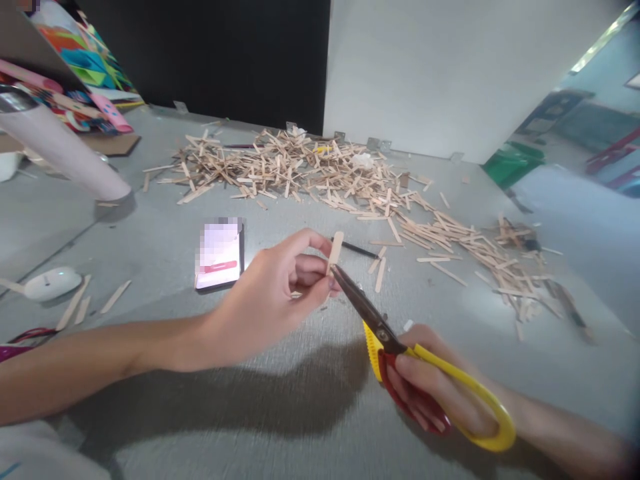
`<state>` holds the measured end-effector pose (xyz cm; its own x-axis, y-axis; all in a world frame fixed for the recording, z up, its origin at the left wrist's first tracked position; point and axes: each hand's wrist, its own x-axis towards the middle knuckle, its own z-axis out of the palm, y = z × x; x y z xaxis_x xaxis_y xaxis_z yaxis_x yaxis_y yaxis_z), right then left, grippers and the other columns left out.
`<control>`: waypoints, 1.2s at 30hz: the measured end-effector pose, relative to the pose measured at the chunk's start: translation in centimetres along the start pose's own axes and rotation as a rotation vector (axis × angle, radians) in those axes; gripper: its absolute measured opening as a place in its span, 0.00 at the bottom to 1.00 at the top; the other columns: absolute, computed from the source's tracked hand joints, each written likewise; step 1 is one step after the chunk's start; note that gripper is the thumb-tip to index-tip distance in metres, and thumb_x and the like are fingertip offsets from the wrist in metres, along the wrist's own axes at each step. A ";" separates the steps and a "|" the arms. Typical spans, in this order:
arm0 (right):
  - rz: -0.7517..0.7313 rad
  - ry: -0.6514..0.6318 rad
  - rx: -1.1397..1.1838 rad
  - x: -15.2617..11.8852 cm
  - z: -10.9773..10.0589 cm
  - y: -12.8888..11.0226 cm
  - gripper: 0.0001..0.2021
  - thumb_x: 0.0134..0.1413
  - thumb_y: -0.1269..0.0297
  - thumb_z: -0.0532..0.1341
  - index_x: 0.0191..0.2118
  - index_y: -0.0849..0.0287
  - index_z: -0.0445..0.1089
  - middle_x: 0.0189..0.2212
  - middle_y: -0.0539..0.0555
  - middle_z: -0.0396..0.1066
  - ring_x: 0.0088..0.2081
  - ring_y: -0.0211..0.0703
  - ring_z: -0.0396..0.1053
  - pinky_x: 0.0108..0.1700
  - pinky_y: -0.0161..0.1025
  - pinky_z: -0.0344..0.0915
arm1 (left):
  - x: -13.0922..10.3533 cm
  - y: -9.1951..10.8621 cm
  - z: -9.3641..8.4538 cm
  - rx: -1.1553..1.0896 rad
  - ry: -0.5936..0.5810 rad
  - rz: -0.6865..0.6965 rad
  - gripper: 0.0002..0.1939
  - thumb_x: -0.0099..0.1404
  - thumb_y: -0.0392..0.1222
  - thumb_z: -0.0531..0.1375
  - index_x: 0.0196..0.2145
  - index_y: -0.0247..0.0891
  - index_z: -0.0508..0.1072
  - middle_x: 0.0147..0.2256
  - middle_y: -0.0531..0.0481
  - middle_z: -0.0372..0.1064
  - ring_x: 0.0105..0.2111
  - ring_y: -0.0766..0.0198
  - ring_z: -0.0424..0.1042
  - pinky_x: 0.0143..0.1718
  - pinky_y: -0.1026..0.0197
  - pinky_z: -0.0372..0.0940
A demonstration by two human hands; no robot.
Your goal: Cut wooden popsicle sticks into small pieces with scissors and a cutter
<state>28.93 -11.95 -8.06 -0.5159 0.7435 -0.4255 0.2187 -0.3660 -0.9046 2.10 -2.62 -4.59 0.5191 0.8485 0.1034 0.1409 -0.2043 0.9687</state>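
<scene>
Between the thumb and fingers of my left hand [273, 300] a short wooden stick [335, 249] is pinched, its rounded end pointing up. My right hand [435, 380] is wrapped round the yellow and red handles of a pair of scissors [383, 333]. The blade tips meet the lower part of the stick, close to my left fingertips; whether they have cut into it is too small to tell. A yellow ridged object [371, 350] lies just behind the scissors, partly hidden.
Many loose wooden sticks [285, 163] are heaped along the back and right. A phone [220, 257], a white mouse [53, 283] and a pale bottle [65, 147] are at the left. A dark pen-like rod [356, 249] lies beyond my hands. Upright black and white panels stand behind.
</scene>
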 end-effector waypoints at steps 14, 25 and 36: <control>-0.181 0.119 -0.090 0.9 2.1 1.6 0.33 0.76 0.38 0.55 0.23 0.55 0.59 0.13 0.45 0.57 0.14 0.30 0.54 0.16 0.29 0.50 | -1.1 -0.5 1.7 -0.110 0.076 0.044 0.08 0.81 0.40 0.61 0.53 0.43 0.66 0.49 0.45 0.86 0.47 0.61 0.86 0.44 0.63 0.78; -0.205 0.139 -0.090 1.2 2.0 1.7 0.36 0.77 0.40 0.55 0.18 0.56 0.59 0.11 0.45 0.57 0.14 0.29 0.54 0.16 0.29 0.49 | -0.7 -0.4 1.4 -0.051 0.031 0.010 0.08 0.80 0.41 0.62 0.53 0.41 0.73 0.49 0.46 0.86 0.46 0.58 0.87 0.48 0.62 0.80; -0.031 -0.037 0.238 2.2 0.2 2.6 0.39 0.74 0.35 0.56 0.14 0.54 0.58 0.05 0.44 0.51 0.07 0.30 0.49 0.11 0.29 0.49 | 1.0 -1.0 -0.6 0.331 -0.024 0.041 0.09 0.77 0.43 0.62 0.51 0.40 0.80 0.41 0.49 0.86 0.43 0.54 0.87 0.46 0.59 0.80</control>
<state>28.19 -11.42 -11.38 -0.5502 0.7373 -0.3921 0.0026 -0.4680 -0.8837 2.00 -1.26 -5.29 0.5488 0.8255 0.1314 0.3837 -0.3885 0.8378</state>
